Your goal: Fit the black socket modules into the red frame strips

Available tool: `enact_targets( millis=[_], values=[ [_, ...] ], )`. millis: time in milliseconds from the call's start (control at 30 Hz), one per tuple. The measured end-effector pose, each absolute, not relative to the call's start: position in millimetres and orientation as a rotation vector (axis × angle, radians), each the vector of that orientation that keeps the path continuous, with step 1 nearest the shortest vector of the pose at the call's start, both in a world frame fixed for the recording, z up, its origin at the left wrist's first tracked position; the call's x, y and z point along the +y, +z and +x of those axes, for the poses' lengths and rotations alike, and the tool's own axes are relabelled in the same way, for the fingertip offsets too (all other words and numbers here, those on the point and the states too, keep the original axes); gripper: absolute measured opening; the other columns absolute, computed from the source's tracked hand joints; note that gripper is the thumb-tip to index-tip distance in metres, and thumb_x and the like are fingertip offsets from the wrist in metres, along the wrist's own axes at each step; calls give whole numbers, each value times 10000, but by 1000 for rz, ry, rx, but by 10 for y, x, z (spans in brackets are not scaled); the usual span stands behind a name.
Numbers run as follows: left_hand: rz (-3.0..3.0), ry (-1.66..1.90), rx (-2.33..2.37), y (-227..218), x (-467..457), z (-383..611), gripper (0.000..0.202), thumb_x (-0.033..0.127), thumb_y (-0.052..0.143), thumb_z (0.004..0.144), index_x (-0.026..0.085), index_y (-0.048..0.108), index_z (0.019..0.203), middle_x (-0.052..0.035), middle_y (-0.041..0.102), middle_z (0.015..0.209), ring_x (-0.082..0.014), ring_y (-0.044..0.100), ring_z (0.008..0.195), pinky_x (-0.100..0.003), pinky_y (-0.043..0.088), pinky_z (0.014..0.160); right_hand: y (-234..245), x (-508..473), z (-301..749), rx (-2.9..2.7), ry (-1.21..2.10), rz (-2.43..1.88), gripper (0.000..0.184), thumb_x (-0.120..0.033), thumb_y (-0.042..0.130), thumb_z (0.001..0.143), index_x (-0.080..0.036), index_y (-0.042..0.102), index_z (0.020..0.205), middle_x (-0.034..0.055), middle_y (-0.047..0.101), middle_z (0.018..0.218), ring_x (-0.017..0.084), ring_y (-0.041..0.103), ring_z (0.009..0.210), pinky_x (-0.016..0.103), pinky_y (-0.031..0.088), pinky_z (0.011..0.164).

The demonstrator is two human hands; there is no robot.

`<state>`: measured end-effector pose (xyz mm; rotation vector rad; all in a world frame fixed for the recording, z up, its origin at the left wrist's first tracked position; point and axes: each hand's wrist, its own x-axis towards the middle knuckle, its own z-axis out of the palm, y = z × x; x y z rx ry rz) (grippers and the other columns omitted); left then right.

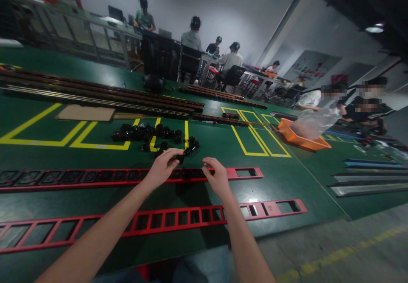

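My left hand (165,165) is closed, thumb and fingers pinching a small black part (180,158) whose exact kind I cannot make out. Just beyond it lies a loose pile of black parts (137,132) on the green table (210,147). My right hand (217,175) hovers to the right, fingers curled with a gap between thumb and forefinger, and nothing shows in it. Beneath both hands runs a red slotted frame (237,173), with black square pieces set in many of its slots. Nearer to me, under my forearms, is a second red frame (170,219) with open slots.
Long dark rails (95,94) lie across the back, beside a cardboard piece (86,113). An orange bin (302,136) holding clear plastic stands at right, near metal strips (366,185). Yellow tape outlines (251,153) mark the table. Several people sit or work farther off.
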<state>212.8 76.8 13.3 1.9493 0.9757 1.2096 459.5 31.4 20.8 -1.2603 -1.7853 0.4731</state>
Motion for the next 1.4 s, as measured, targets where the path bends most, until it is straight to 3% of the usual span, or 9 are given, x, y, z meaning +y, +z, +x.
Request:
enact_targets(
  millis=[100, 267, 467, 567, 667, 767, 900, 1233, 1400],
  values=[
    [1819, 1187, 848, 124, 739, 2161, 245, 279, 498, 926, 182, 642, 1099, -112, 654, 1229, -233, 603, 1173, -394, 473, 1017, 270, 262, 4318, -1764, 617, -1224, 425, -163, 620, 846, -256, 614, 1261, 62, 642, 1198, 164, 648, 923, 308, 564, 789],
    [1720, 1069, 855, 65, 693, 2213, 296, 340, 452, 942, 169, 633, 1102, -86, 692, 1101, -218, 647, 1024, -350, 510, 911, 229, 211, 4081, -1846, 546, -1140, 532, -123, 641, 833, -291, 577, 1334, 68, 588, 1296, 205, 594, 1145, 381, 520, 1000],
    [1847, 924, 868, 94, 617, 2255, 337, 394, 370, 994, 172, 611, 1072, -44, 693, 951, -179, 638, 857, -285, 499, 780, 191, 119, 4099, -2101, 244, -1076, 677, -37, 514, 860, -324, 438, 1468, 88, 434, 1492, 222, 526, 1263, 430, 491, 1055],
    [1943, 882, 866, 116, 584, 2254, 313, 365, 363, 1002, 197, 575, 1159, -48, 698, 1035, -182, 656, 935, -287, 499, 835, 259, 64, 4134, -2196, 193, -1058, 588, -75, 544, 869, -283, 493, 1417, 102, 515, 1419, 249, 494, 1311, 466, 466, 1081],
    [2102, 769, 922, 138, 569, 2239, 328, 337, 381, 999, 229, 532, 1269, -46, 702, 1080, -190, 668, 960, -310, 508, 857, 324, 70, 4309, -2183, 236, -1139, 419, -140, 608, 867, -262, 600, 1268, 109, 604, 1276, 256, 564, 1207, 458, 502, 1025],
    [2305, 713, 987, 161, 572, 2232, 302, 281, 403, 988, 225, 577, 1228, -61, 682, 1139, -203, 638, 1022, -349, 502, 910, 309, 148, 4667, -2040, 225, -1270, 358, -165, 637, 853, -242, 627, 1202, 102, 649, 1147, 259, 598, 1111, 457, 517, 973],
    [2482, 614, 1032, 146, 588, 2244, 246, 256, 449, 971, 210, 633, 1127, -70, 659, 1118, -216, 591, 1047, -385, 482, 955, 141, 238, 5121, -1934, 189, -1424, 375, -193, 648, 845, -240, 639, 1217, 97, 663, 1133, 261, 605, 1073, 467, 512, 961],
    [2520, 525, 1073, 98, 597, 2250, 252, 279, 474, 967, 203, 621, 1157, -75, 630, 1139, -235, 557, 1071, -406, 472, 946, -33, 172, 5141, -2018, 211, -1408, 444, -175, 577, 895, -247, 591, 1333, 99, 639, 1194, 258, 570, 1104, 473, 479, 981],
    [2508, 524, 1063, 98, 604, 2237, 262, 299, 466, 970, 215, 618, 1166, -72, 628, 1144, -234, 559, 1067, -404, 476, 940, 31, 143, 5150, -2039, 193, -1425, 419, -169, 576, 875, -246, 614, 1285, 88, 632, 1126, 259, 566, 1066, 470, 471, 966]
  ],
)
